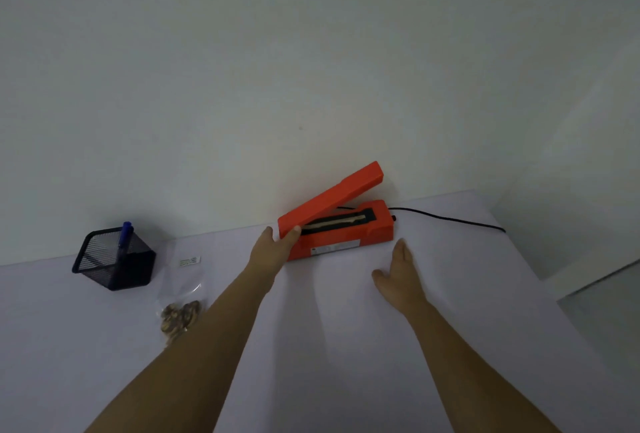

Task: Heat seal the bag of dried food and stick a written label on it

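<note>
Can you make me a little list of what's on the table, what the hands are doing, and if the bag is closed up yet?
sealer: orange heat sealer by the wall, lid tilted up, nothing in it
cord: black cord runs off to the right
left hand: left hand holds the front end of the lid
right hand: right hand open and flat on the table, holding nothing
bag: clear bag of dried food lies left of the sealer, not in it
label: small label on or by the bag's top
pen: blue pen stands in black mesh holder
</note>
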A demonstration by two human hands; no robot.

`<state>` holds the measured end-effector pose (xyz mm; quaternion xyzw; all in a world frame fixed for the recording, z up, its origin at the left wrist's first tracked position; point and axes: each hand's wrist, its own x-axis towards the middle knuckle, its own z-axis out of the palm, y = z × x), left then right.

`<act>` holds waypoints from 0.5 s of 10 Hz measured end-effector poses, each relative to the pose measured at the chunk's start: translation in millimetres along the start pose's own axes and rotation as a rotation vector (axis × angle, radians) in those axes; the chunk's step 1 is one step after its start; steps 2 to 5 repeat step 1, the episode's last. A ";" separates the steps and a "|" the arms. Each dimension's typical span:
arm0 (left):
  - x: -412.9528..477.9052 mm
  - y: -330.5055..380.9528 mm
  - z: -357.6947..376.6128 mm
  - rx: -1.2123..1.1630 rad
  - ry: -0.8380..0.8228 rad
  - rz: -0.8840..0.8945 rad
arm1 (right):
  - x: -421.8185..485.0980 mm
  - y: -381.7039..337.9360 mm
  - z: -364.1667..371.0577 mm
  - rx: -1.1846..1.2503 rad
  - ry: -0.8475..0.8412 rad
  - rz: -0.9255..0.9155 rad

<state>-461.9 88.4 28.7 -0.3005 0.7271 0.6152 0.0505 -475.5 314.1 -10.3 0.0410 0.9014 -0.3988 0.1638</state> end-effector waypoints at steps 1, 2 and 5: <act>-47.5 -21.8 -14.7 0.240 0.018 -0.021 | -42.6 -1.7 17.5 -0.069 -0.049 -0.008; -47.5 -21.8 -14.7 0.240 0.018 -0.021 | -42.6 -1.7 17.5 -0.069 -0.049 -0.008; -47.5 -21.8 -14.7 0.240 0.018 -0.021 | -42.6 -1.7 17.5 -0.069 -0.049 -0.008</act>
